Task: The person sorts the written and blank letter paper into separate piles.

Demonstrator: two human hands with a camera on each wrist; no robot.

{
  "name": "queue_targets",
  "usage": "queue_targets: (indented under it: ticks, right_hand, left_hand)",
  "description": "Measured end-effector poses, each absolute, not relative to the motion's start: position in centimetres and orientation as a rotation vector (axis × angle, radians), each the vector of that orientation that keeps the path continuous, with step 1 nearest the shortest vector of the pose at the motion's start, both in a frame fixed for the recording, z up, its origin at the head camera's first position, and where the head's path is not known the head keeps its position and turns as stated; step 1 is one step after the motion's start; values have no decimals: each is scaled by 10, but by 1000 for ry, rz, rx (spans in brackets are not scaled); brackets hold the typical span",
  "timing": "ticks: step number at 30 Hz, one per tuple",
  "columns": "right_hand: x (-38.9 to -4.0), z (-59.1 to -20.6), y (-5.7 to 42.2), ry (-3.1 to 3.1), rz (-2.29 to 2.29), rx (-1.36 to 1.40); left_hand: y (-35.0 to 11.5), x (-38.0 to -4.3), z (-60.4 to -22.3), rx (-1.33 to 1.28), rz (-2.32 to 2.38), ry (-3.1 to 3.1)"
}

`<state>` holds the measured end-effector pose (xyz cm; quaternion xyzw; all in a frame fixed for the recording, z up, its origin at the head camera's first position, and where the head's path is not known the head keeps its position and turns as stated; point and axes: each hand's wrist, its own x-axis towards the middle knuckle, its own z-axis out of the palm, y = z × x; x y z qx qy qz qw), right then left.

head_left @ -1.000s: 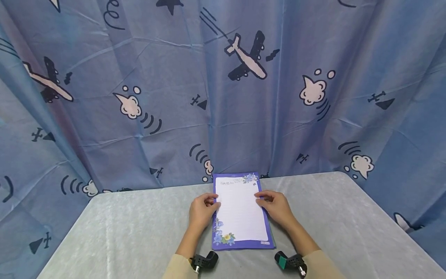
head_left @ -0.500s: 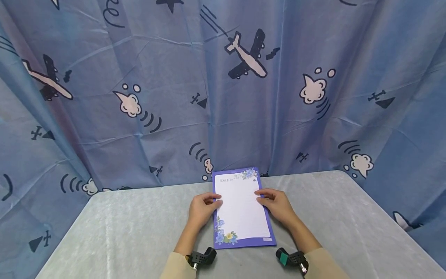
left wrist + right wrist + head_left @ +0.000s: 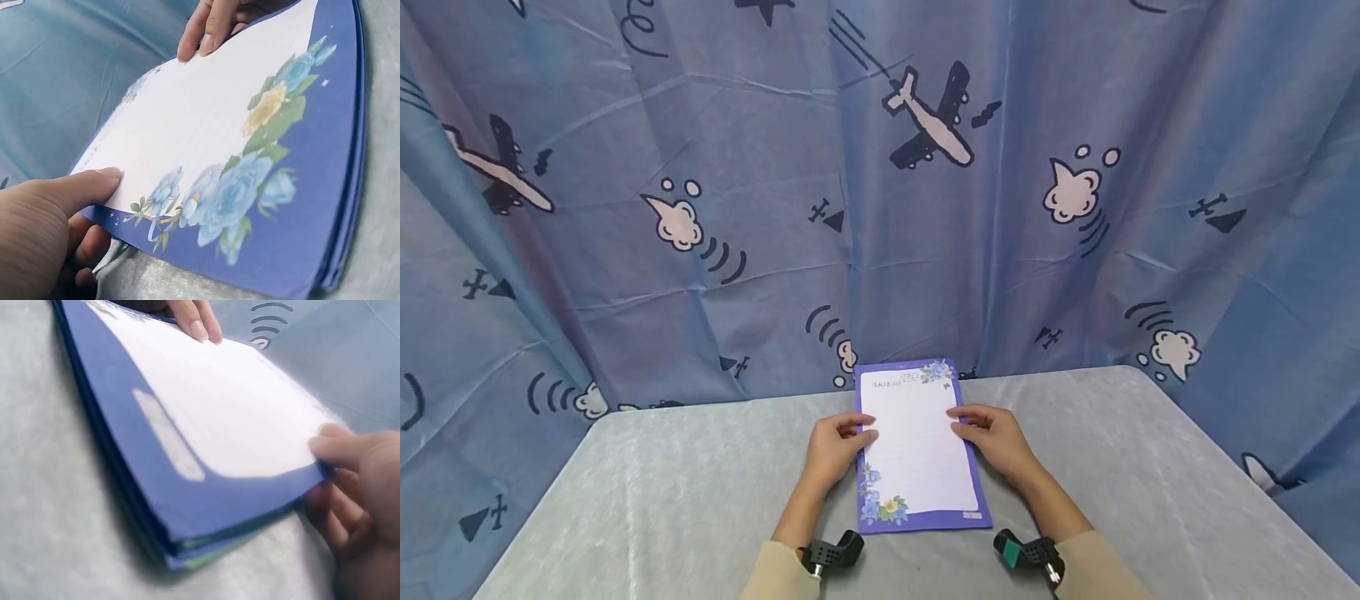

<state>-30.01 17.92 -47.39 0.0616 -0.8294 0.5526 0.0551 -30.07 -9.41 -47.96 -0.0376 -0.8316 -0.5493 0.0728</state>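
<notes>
Your fingers (image 3: 95, 186) are pinching a stack of sheets (image 3: 917, 450) from both sides. On your left hand (image 3: 833, 450), the thumb lies on the white face while other fingers tuck beneath the edge, partly hidden by the paper. Your right hand (image 3: 994, 437) grips the opposite edge the same way, thumb on top; its lower fingers are shadowed and blurred in the right wrist view.

The stack sits between your hands, in front of you, purple-bordered, with blue and yellow flowers (image 3: 883, 507) at one lower corner and blue ones at the opposite upper corner. Several layers show along its near edge, with green among them — too blurred to count. The writing at the top is too small to read, and so is the pale label (image 3: 169, 434) at the lower right. You can't tell whether any part of the stack touches the grey worktop (image 3: 700, 483).

Farther out, a black device (image 3: 835, 552) sits at your left wrist and another (image 3: 1030, 554) at your right, beside tan sleeves (image 3: 781, 571) cut off by the frame. The stack's top overlaps the blue airplane-print curtain (image 3: 917, 275) — hiding part of the worktop's far edge.
</notes>
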Motion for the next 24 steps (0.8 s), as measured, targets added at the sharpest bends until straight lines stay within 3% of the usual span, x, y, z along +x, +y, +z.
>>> queue_targets:
  ticks: [24]
  right_hand:
    - [-286, -416, 218, -2583, 1629, 222]
  left_hand:
    - [-65, -286, -438, -272, -1814, -2462]
